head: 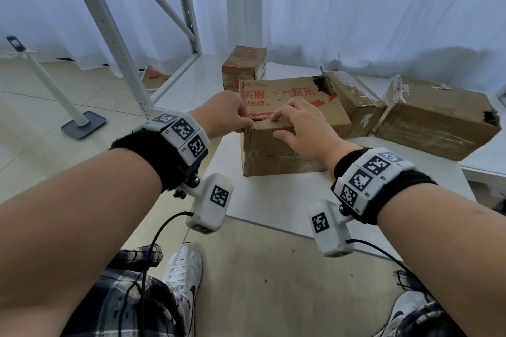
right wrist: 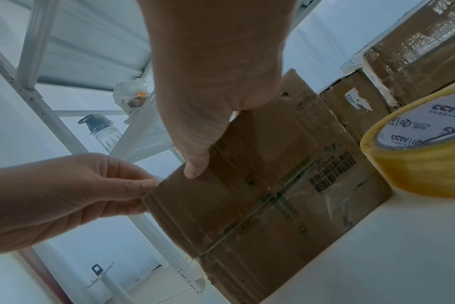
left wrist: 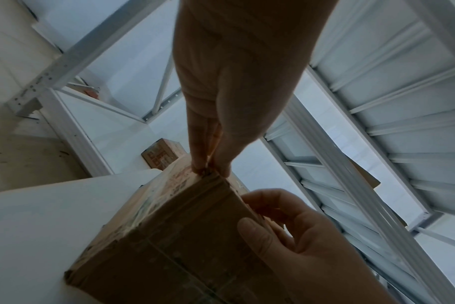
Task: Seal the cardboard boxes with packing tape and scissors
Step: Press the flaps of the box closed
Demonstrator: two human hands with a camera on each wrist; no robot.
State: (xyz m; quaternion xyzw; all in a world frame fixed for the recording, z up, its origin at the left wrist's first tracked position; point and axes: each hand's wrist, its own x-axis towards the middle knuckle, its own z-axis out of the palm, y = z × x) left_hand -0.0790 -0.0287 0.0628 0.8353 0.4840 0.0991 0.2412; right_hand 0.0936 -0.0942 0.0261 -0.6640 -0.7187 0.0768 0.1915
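A brown cardboard box (head: 290, 150) with red print on its top flap stands near the white table's front edge. My left hand (head: 246, 122) pinches the box's near-left top corner, which the left wrist view shows between thumb and fingertips (left wrist: 195, 162). My right hand (head: 278, 124) grips the top front edge beside it, fingers curled over the flap and thumb (right wrist: 195, 170) pressed on the front face. A yellow roll of packing tape (right wrist: 424, 148) stands on the table to the right of the box, seen only in the right wrist view. No scissors are in view.
A small printed box (head: 243, 68) sits behind the held one. A tape-wrapped box (head: 353, 101) and a large torn box (head: 438, 123) lie to its right. A white metal rack (head: 109, 35) rises at the left, with a stand's base (head: 82, 123) on the floor.
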